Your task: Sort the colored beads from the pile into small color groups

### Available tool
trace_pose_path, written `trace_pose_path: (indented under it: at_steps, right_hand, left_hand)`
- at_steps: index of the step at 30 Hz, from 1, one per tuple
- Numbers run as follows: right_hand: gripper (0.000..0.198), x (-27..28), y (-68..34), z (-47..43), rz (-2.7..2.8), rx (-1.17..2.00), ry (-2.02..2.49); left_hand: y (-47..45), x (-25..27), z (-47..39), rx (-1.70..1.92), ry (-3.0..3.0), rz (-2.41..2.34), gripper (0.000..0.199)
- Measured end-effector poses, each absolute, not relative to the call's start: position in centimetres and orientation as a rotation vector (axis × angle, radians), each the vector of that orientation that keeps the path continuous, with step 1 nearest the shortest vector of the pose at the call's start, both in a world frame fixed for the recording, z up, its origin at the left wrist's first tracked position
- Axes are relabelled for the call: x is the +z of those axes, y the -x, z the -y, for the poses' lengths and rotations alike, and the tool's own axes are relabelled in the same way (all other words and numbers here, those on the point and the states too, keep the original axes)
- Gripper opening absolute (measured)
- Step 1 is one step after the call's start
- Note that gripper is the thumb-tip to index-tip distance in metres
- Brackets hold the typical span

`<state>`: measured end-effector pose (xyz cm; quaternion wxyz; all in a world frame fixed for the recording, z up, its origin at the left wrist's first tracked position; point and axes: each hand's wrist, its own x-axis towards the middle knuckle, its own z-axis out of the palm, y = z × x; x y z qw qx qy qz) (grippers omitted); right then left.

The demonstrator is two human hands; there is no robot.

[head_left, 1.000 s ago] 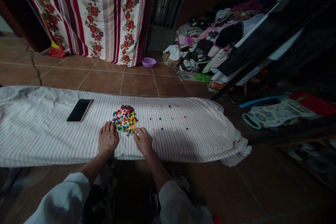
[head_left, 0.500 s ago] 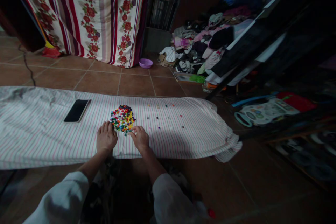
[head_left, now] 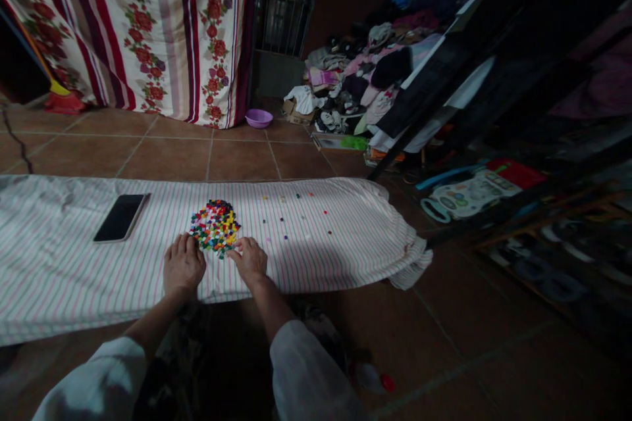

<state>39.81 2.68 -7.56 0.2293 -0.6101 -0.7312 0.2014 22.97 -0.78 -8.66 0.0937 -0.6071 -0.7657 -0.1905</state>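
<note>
Pile of small multicoloured pieces [head_left: 216, 227]: left of frame centre, on white cloth with pink-and-grey stripes [head_left: 336, 260] | left hand [head_left: 185, 265]: palm down, fingers outstretched, at pile's lower-left edge | right hand [head_left: 251, 259]: fingertips at pile's lower-right edge, cannot tell grip

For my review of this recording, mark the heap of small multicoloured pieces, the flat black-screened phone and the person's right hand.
Heap of small multicoloured pieces [head_left: 216, 228]: head view, middle of the heap.
Flat black-screened phone [head_left: 120, 218]: head view, mid-screen.
Person's right hand [head_left: 251, 259]: head view, back of the hand.
</note>
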Motion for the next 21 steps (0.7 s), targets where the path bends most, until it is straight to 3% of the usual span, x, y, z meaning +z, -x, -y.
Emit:
trace_pose_path:
  at_steps: [6, 21]
  right_hand:
    - [0.022, -7.6, -40.0, -2.5, 2.026, 0.523, 1.650]
    - [0.007, -8.7, -40.3, -2.4, 1.928, 0.509, 1.531]
  left_hand:
    - [-23.0, -8.5, 0.8, -0.568, 1.797, 2.274, 0.038]
    - [-23.0, -8.6, 0.6, -0.545, 1.804, 2.299, 0.040]
